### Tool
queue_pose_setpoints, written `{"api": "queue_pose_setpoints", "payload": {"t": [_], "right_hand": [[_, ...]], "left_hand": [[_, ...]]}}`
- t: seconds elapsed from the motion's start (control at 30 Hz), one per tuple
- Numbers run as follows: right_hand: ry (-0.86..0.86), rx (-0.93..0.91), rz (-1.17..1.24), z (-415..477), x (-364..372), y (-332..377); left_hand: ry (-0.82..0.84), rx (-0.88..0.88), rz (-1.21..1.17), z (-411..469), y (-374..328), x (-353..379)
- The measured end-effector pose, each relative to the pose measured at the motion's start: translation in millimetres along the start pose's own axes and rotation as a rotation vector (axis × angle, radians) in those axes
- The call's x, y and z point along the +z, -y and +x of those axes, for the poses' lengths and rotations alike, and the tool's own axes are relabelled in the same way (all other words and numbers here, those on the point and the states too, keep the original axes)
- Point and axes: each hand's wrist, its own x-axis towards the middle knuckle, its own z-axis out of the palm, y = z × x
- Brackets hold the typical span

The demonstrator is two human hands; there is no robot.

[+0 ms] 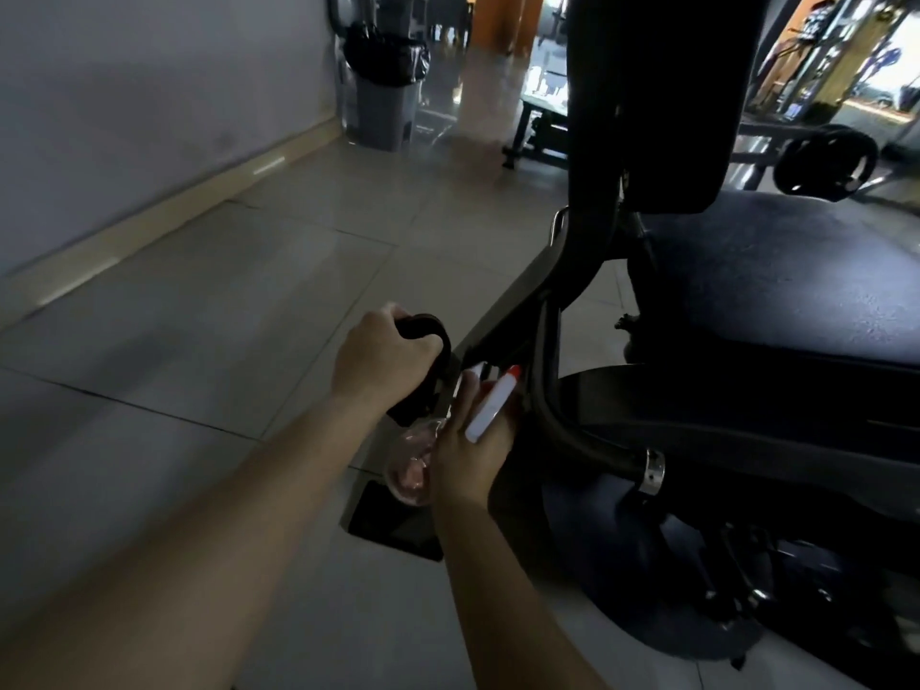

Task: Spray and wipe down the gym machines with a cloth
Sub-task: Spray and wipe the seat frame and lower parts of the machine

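While the left hand (386,356) wipes, the right hand (473,460) holds the spray bottle (490,405) close by.
Left fingers curl round the dark cloth (423,333), pressing it on the machine frame (517,301) just beyond the knuckles. Right fingers wrap the bottle's neck, its clear body below them and its red nozzle tip past them toward the frame. A good wipe probably calls for firm pressure along the bar, working away from the fingers up toward the seat pad (796,271).

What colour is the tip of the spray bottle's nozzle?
The nozzle tip of the spray bottle, held in the right hand, is red; head view.
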Motion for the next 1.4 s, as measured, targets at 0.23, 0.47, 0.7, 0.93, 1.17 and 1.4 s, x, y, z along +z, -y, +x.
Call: {"api": "queue_pose_setpoints", "payload": {"t": [0.23,0.47,0.7,0.93,1.17,1.4], "right_hand": [[0.157,-0.072,0.055,-27.1,-40.3,18.3],[0.292,-0.098,0.043,-47.3,-133.3,11.3],[0.364,-0.047,0.076,-31.4,-213.7,20.8],[0.429,-0.018,0.055,-32.8,-276.2,43.0],[0.352,0.001,0.111,-31.4,-348.0,47.7],[0.304,0.05,0.148,-20.4,-410.1,59.5]], "left_hand": [[0.08,0.043,-0.006,4.1,7.5,9.9],[0.219,0.024,0.116,-17.0,-13.4,25.4],[0.523,-0.062,0.296,-54.2,-53.0,38.7],[0.669,-0.076,0.539,-96.7,-76.4,51.4],[0.609,-0.039,0.53,-140.8,-100.1,67.2],[0.534,-0.004,0.419,-184.7,-124.5,77.1]]}}
